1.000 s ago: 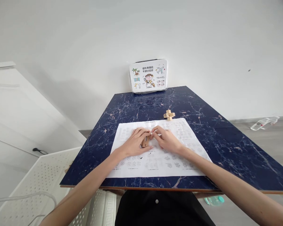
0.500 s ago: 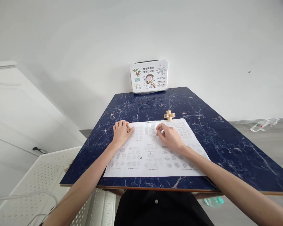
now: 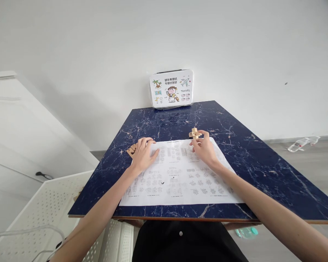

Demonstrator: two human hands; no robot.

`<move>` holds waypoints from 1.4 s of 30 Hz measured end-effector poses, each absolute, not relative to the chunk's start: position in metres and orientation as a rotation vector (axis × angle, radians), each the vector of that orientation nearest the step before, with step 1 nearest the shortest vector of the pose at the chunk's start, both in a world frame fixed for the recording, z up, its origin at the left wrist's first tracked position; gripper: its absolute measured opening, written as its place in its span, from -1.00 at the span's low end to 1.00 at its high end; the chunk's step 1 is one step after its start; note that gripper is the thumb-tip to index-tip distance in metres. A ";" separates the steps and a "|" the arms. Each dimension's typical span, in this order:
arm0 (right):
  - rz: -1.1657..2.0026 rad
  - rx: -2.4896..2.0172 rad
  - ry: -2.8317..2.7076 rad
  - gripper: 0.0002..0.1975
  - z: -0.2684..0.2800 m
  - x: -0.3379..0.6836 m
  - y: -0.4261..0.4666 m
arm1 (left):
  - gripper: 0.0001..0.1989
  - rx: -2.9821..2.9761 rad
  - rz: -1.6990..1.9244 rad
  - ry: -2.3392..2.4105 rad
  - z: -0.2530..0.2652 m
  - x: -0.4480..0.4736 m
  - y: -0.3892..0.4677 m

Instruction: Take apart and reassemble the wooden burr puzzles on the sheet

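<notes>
My left hand (image 3: 144,155) lies on the upper left of a white printed sheet (image 3: 180,198), palm down, its fingers apart. Just beyond it are notched wooden puzzle pieces (image 3: 131,150), partly covered by the hand. At the sheet's top right edge stands a pale wooden burr puzzle (image 3: 194,133) shaped like a cross. Thumb and index finger of my right hand (image 3: 205,150) close around its right and near sides. The sheet carries rows of small grey diagrams, with a few small dark marks near its middle.
The dark blue marbled table (image 3: 164,123) reaches to the wall. At its far end leans a white cartoon case (image 3: 171,89) in plastic wrap. A white perforated rack (image 3: 51,196) stands at the left; clear bottles (image 3: 303,143) lie on the floor at the right.
My right hand has moved from the middle of the sheet up and right to the burr puzzle. My left hand has shifted slightly, uncovering notched wooden pieces on its left.
</notes>
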State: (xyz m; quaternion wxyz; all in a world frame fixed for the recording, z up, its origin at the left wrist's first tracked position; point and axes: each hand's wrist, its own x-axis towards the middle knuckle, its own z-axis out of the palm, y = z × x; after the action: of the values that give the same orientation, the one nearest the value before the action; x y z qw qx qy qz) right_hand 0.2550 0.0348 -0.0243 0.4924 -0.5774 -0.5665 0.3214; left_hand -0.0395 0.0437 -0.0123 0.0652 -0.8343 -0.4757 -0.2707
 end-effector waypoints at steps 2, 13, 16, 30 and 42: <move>0.850 -1.413 -1.302 -0.41 -0.023 0.261 0.041 | -0.79 -2.569 -0.810 -1.416 -0.009 -0.035 0.039; 0.724 -1.533 -1.372 -0.49 -0.032 0.282 0.061 | -0.84 -2.742 -0.776 -1.408 -0.010 -0.033 0.037; 0.626 -1.525 -1.439 -0.58 -0.035 0.280 0.060 | -0.86 -2.768 -0.765 -1.359 -0.011 -0.033 0.038; 0.308 -1.255 -1.678 -0.67 -0.025 0.265 0.045 | -0.77 -3.025 -1.129 -1.526 -0.002 -0.024 0.032; 0.349 -0.793 -2.013 -0.76 -0.018 0.225 0.000 | -0.43 -3.918 -1.826 -1.519 -0.007 -0.021 0.030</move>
State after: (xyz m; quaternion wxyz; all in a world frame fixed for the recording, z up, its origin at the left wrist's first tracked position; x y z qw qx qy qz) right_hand 0.2246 -0.0003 -0.0181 0.4572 -0.3219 -0.8168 0.1417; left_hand -0.0207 0.0301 -0.0067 -0.6594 -0.6429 -0.2492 -0.2997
